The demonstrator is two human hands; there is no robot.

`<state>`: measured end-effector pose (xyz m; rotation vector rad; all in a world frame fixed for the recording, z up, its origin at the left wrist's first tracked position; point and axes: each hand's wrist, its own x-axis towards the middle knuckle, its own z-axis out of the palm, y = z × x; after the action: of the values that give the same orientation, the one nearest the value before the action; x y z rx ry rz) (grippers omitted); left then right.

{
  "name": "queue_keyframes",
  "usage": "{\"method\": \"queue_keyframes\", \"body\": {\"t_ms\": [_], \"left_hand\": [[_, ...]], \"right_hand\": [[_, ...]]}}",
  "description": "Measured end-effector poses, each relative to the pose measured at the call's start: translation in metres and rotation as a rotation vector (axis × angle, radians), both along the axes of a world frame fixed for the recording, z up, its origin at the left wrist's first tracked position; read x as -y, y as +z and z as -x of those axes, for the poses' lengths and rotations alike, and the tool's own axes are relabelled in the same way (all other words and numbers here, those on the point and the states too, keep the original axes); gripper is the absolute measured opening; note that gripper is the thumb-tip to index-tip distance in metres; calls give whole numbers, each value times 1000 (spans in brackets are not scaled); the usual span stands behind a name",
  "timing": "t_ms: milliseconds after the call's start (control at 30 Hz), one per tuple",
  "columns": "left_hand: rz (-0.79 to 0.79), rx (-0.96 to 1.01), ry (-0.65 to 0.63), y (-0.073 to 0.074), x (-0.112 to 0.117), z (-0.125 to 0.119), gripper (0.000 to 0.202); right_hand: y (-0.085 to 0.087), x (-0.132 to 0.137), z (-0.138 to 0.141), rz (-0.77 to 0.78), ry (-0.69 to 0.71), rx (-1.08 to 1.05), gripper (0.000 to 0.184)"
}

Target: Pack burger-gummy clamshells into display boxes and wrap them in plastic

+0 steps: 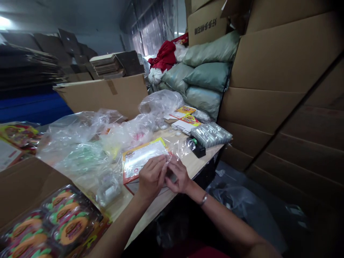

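Observation:
My left hand (151,176) and my right hand (178,175) meet at the near edge of a wooden table (199,160). Both are closed in a pinch on a small clear plastic packet (170,168) held between them. Just beyond the hands lies a yellow-and-orange printed card (139,156) under clear film. A bracelet shows on my right wrist.
Crumpled clear plastic bags (88,143) cover the table's left. A cardboard box (29,186) of packed colourful toys (64,224) sits near left. A black tape dispenser (197,147), a clear blister tray (211,134) and stacked cards (185,122) lie far right. Cartons (282,89) wall the right side.

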<state>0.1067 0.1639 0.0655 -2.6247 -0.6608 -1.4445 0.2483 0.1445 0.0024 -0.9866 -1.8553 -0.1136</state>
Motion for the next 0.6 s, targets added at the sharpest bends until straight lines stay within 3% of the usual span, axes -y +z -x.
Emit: {"method": "queue_keyframes", "body": {"t_ms": [167, 267, 400, 500, 600], "left_hand": [[-146, -28, -86, -18, -3, 0, 22], [-202, -39, -104, -26, -3, -2, 21], [-254, -67, -82, -29, 1, -3, 20], [-291, -94, -78, -29, 3, 3, 20], [-269, -161, -135, -26, 6, 11, 19]], "right_hand": [[7, 31, -7, 110, 23, -563, 42], [21, 31, -2, 226, 19, -800, 30], [39, 27, 2, 474, 41, -1161, 30], [40, 34, -6, 561, 78, -1257, 33], [25, 42, -18, 614, 30, -1232, 34]]}}
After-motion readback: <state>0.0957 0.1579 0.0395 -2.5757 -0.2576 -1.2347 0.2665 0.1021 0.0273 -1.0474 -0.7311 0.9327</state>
